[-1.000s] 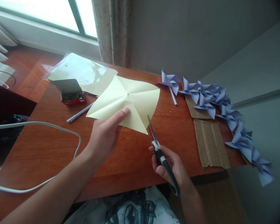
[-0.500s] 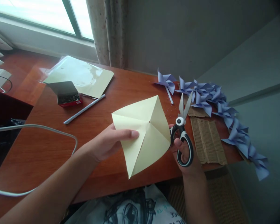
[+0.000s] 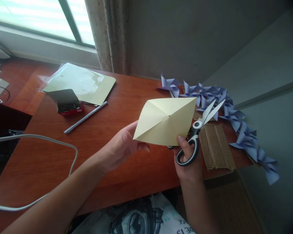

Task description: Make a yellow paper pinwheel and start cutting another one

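left hand (image 3: 122, 146) holds yellow paper (image 3: 166, 120) | right hand (image 3: 188, 159) grips scissors (image 3: 197, 130), blades apart

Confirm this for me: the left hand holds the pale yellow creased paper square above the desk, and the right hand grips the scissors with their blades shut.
One detail is off: the blades are open, not shut. The head view shows the scissors in the right hand with both blades spread in a V toward the purple pinwheels. The left hand does hold the pale yellow creased paper square above the desk.
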A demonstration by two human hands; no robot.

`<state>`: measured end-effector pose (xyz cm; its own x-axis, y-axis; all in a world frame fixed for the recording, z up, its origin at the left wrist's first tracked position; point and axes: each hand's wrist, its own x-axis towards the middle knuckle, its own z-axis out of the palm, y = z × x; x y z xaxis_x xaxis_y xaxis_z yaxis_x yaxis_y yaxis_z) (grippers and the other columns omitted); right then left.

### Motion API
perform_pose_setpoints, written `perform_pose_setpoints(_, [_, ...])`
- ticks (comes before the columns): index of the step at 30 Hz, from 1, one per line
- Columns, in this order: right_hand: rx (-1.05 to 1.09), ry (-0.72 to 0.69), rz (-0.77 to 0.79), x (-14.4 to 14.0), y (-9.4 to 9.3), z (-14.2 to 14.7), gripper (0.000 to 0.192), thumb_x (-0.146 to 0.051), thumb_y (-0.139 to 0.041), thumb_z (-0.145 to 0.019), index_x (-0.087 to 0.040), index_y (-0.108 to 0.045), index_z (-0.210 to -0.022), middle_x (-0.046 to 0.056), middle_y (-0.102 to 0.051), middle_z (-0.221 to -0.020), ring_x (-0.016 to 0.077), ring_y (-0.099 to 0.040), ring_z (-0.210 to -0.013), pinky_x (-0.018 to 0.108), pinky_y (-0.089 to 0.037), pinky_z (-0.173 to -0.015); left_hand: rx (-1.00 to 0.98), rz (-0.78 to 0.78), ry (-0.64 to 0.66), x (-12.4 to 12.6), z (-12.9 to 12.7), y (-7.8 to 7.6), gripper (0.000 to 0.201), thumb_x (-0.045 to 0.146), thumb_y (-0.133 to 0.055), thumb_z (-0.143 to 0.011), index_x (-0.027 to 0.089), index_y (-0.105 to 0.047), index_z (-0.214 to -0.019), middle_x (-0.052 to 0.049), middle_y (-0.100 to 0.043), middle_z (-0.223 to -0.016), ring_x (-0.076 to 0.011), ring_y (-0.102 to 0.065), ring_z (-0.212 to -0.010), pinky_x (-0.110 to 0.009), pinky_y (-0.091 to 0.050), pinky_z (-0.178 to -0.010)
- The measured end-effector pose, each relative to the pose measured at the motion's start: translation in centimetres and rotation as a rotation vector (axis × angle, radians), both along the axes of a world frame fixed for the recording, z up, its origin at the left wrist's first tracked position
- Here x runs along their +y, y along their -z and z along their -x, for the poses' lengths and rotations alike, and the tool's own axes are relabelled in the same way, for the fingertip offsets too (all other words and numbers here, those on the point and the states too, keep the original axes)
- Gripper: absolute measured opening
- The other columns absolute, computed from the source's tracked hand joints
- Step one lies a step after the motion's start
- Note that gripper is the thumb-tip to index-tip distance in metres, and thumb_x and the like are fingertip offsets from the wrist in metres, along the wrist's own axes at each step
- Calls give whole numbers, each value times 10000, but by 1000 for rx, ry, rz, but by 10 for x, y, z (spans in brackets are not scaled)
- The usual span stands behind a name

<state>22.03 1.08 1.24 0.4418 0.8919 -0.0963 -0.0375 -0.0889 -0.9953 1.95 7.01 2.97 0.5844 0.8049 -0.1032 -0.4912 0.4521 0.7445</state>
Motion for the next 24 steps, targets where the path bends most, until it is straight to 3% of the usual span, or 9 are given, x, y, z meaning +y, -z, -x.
perform_pose_setpoints(2, [17,83,-25,2,1,7,400,-407,-667,-872,-238,-611,-1230,61,-722,-1054,247,-693,-973,352,-583,-726,25,-51,0,-3,-6,0,704,639,-819,-667,219,-717,-1223,-130,-720,-1228,-269,-691,-1022,-287,-561,-751])
perform_pose_setpoints(5, [68,119,-52,3,-3,25,402,-376,-684,-869,-233,-604,-1237,84,-716,-1123,258,-692,-1026,376,-588,-801,169,-52,-20,-10,-17,2,481,396,-874,-703,190,-754,-1121,-119,-765,-1109,-256,-713,-964,-292,-564,-780])
perform_pose_setpoints(9, [84,62,-62,2,-6,47,423,-331,-690,-880,-218,-588,-1275,90,-712,-1154,248,-696,-1042,403,-562,-929,296,-9,-197,-19,-30,4,279,335,-833,-753,159,-776,-962,-103,-793,-979,-267,-727,-924,-355,-577,-852])
perform_pose_setpoints(12, [-11,54,-69,-1,-1,53,480,-339,-704,-869,-221,-565,-1313,99,-701,-1166,257,-682,-1047,427,-543,-966,351,-15,-286,-21,-33,2,220,345,-826,-754,160,-780,-865,-86,-796,-899,-257,-728,-837,-345,-581,-798])
perform_pose_setpoints(15, [-90,56,-42,-4,5,50,444,-380,-731,-845,-225,-595,-1238,88,-695,-1108,256,-668,-995,412,-551,-895,391,-29,-317,-19,-30,1,189,340,-811,-773,166,-755,-725,-58,-767,-746,-216,-693,-699,-309,-562,-715])
perform_pose_setpoints(19, [-114,-43,-4,-10,6,38,261,-395,-710,-865,-215,-614,-1027,12,-648,-846,175,-610,-740,317,-522,-707,447,-59,-345,-12,-21,2,243,335,-781,-806,161,-729,-644,-42,-721,-652,-179,-646,-635,-262,-510,-647])
perform_pose_setpoints(24, [64,-278,61,-25,2,21,348,-460,-689,-881,-221,-603,-1120,-31,-565,-707,125,-494,-579,261,-412,-545,440,-21,-483,-2,-10,2,223,344,-779,-812,152,-720,-718,-28,-701,-651,-147,-613,-616,-239,-469,-603])
